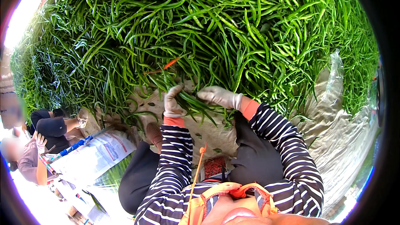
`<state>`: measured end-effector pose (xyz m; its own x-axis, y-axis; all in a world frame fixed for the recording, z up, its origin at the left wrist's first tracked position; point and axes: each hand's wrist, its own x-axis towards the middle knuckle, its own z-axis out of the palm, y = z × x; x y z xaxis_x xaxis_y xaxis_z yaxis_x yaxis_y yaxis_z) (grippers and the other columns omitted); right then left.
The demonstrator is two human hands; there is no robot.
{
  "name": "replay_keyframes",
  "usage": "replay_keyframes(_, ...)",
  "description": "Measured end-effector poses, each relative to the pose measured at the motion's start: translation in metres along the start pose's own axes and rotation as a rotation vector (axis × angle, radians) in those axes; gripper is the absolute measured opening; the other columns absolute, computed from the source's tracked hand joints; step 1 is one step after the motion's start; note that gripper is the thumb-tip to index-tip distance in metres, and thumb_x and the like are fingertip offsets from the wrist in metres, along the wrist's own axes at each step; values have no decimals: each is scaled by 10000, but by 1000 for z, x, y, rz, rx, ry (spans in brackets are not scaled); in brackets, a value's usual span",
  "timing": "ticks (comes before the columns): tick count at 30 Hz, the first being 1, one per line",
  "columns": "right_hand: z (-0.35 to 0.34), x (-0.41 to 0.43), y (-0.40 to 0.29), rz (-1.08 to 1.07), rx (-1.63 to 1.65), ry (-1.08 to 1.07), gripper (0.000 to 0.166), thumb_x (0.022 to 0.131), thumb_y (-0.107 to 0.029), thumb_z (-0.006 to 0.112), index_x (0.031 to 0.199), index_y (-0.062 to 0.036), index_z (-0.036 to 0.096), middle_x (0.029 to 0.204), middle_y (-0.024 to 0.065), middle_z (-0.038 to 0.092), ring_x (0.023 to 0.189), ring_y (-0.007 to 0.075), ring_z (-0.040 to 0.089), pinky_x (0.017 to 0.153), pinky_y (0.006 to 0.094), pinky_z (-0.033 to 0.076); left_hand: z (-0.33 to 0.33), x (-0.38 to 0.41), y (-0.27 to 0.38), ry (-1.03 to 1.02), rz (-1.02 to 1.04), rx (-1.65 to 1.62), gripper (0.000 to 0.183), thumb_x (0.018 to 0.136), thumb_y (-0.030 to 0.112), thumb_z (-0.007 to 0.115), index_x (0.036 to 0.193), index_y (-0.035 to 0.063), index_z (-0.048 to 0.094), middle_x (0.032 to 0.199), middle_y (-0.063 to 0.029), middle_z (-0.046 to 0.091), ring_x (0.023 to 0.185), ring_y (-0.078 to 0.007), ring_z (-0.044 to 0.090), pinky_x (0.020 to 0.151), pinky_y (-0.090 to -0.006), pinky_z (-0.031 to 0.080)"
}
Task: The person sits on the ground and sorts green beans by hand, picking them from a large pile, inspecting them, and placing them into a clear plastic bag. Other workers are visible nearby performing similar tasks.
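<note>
A large heap of long green chili peppers (pixel 200 34) fills the space in front of me. My left hand (pixel 173 101), in a pale work glove, is closed around a small bunch of green chilies (pixel 195 101). The bunch slants down to the right, its lower tips hanging over the cloth sheet (pixel 206 129). My right hand (pixel 217 96), also gloved, lies just right of the bunch at the heap's near edge. Its fingertips point at the bunch, and its finger pads are hidden. One red chili (pixel 171 63) stands out on the heap above my left hand.
A clear plastic strip (pixel 334 72) and a pale, wrinkled sheet (pixel 347 150) lie to the right. At the left, a gloved person sits beside a printed sheet (pixel 97 153) and a blue-wrapped bar (pixel 75 147). My bent knees flank the cloth.
</note>
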<state>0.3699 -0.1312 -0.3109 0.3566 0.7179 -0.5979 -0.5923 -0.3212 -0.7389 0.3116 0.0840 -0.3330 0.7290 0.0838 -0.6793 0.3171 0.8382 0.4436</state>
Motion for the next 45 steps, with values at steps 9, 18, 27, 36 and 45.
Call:
replay_keyframes(9, -28, 49, 6, -83, 250, 332, 228, 964, -236, 628, 1081, -41, 612, 965, 19, 652, 866, 129, 628, 773, 317, 534, -10, 107, 46, 9, 469, 1054, 357, 709, -52, 698, 1059, 9, 670, 871, -23, 675, 700, -121, 583, 623, -265, 478)
replay_keyframes(18, -13, 84, -19, -130, 436, 130, 350, 993, -232, 589, 1273, -22, 583, 1074, 76, 687, 893, 154, 663, 820, 304, 538, 32, 36, 20, -125, 151, 619, 239, 738, -50, 682, 976, -29, 685, 838, -75, 692, 700, -188, 651, 654, -308, 549)
replay_keyframes(27, -29, 149, -58, -242, -440, 869, 632, 843, -430, 671, 1252, 41, 572, 1100, 237, 667, 1027, 360, 635, 900, 403, 496, -47, 24, 30, -339, 17, -627, 407, 830, 22, 626, 1229, -32, 570, 1243, -131, 613, 922, -211, 613, 883, -334, 517)
replay_keyframes(36, -49, 165, -73, -211, 145, 540, 323, 863, -262, 751, 1060, -17, 675, 789, 55, 696, 558, 121, 576, 520, 274, 473, -75, 35, 27, -45, 216, -417, 263, 922, 197, 566, 1074, 2, 655, 1005, -113, 714, 882, -258, 670, 857, -432, 559)
replay_keyframes(45, -90, -49, -113, -832, 788, 140, 274, 1031, -337, 534, 984, -71, 576, 806, 12, 559, 764, 162, 568, 797, 339, 543, -73, 33, 27, 285, 272, -345, 180, 895, 161, 606, 976, 21, 684, 955, -112, 710, 891, -282, 676, 841, -459, 563)
